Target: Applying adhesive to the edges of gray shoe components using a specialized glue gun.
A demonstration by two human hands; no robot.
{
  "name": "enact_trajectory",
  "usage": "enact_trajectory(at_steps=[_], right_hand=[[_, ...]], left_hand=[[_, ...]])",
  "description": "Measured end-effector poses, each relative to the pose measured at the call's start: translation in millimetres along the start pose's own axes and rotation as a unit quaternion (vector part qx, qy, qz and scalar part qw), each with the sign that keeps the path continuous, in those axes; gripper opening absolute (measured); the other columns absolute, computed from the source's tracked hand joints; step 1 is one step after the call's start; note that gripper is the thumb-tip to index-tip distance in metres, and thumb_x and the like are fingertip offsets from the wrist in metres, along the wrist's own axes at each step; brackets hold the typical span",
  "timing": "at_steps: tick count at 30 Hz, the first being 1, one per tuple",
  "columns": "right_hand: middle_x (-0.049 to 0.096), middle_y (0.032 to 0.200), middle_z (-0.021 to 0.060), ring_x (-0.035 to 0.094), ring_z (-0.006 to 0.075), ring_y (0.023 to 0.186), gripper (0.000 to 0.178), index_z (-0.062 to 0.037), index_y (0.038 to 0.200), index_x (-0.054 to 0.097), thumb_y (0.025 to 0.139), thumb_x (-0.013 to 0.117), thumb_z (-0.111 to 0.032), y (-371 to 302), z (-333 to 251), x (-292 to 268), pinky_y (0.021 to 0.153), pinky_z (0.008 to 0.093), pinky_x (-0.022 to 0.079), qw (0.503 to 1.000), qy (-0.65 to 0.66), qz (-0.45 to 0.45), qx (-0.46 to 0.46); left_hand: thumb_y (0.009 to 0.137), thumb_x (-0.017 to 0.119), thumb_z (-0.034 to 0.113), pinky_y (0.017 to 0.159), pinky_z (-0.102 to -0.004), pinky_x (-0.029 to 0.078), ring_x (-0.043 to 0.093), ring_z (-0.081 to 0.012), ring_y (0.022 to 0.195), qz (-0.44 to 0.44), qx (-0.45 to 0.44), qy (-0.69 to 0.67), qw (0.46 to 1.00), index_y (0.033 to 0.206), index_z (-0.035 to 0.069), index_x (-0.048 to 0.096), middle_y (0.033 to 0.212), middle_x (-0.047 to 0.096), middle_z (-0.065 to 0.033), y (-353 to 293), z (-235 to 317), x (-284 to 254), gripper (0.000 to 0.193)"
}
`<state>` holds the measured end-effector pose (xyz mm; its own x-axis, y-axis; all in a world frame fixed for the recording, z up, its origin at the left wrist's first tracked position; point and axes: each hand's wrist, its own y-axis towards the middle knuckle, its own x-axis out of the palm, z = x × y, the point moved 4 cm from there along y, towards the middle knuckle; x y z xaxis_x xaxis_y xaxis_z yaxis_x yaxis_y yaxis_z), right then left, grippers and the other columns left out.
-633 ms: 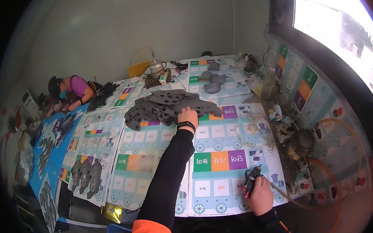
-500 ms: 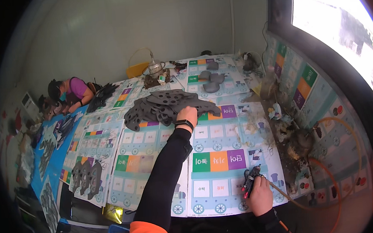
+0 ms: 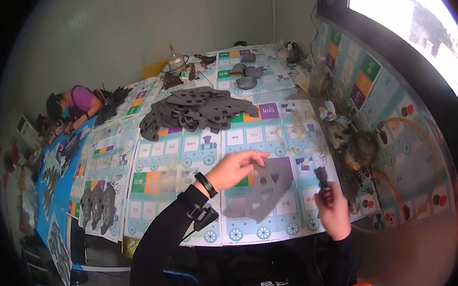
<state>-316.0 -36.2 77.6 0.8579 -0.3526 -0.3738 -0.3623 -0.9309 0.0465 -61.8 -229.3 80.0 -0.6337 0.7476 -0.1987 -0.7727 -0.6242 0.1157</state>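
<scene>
A flat dark grey foam-like piece with cut-out holes (image 3: 267, 193) is blurred above the near part of the table. My left hand (image 3: 235, 169) is at its upper edge, the fingers closed on it and the wrist bent to the right. To the right of the piece, my right hand (image 3: 335, 212) is wrapped round a black spray gun with red parts (image 3: 324, 187), its black end pointing away from me. A heap of similar grey pieces (image 3: 195, 111) lies farther back, left of the middle.
Printed sheets cover the table (image 3: 165, 220). Three or so grey pieces (image 3: 101, 208) lie at the left; curved grey pieces (image 3: 247, 82) sit at the back. A metal pot (image 3: 176, 62) stands behind. Orange hose (image 3: 391, 185) loops at the right wall. A co-worker (image 3: 75, 108) leans at the far left.
My left hand has drawn back from the heap toward me with one grey piece. The right hand has lifted the spray gun and turned it to point away.
</scene>
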Motion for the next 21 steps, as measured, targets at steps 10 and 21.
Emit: enact_trajectory(at_steps=[10,21], right_hand=[[0.067,0.097,0.019,0.065,0.0257,0.088,0.043,0.0102,0.132,0.058,0.097,0.06,-0.015,-15,-119,-71,0.048,0.0269,0.049,0.876,0.442,0.115,-0.154],[0.074,0.106,0.016,0.071,0.0195,0.094,0.04,0.0074,0.132,0.06,0.094,0.062,-0.005,-8,-133,-24,0.057,0.0276,0.059,0.962,0.143,-0.233,0.006]], left_hand=[[0.079,0.091,0.028,0.091,-0.0476,0.05,0.062,-0.0387,0.104,0.089,-0.139,0.485,0.859,0.117,-0.001,0.063,0.112,0.064,-0.0182,-143,30,105,0.055],[0.092,0.08,0.015,0.079,-0.0404,0.055,0.069,-0.0321,0.092,0.175,-0.104,0.334,0.92,0.117,-0.003,0.065,0.098,0.066,-0.0187,-160,14,113,0.035]])
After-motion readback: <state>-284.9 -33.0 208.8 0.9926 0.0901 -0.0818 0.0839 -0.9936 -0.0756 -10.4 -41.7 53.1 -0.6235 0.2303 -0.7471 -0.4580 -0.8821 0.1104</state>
